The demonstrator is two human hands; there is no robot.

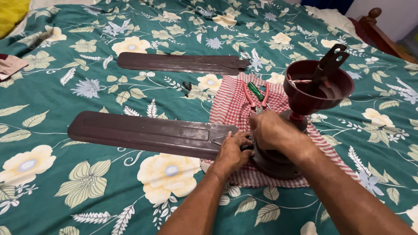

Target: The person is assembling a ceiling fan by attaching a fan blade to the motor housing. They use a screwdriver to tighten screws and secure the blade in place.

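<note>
Looking down through the head camera, I see my left hand [230,150] clenched at the metal root of the near fan blade [148,134], where that blade meets the fan motor housing [272,163]. My right hand [271,129] lies over the top of the same joint, fingers curled down; whether its grip encloses a part or a tool I cannot tell (the fingertips are hidden).

The motor housing rests on a red-and-white checked cloth [230,106], which is spread on the bed cover [109,191], green with a floral print. The near blade extends left from the housing across the cover.

The dark red canopy cup [318,87] stands above the housing, open side up. Inside it I can see a dark bracket [328,65] rising past the rim and some wiring low in the bowl.

Red-handled pliers [252,98] and a green-handled screwdriver [256,91] lie on the cloth. A second blade [183,63] lies farther up the bed, well apart.
</note>
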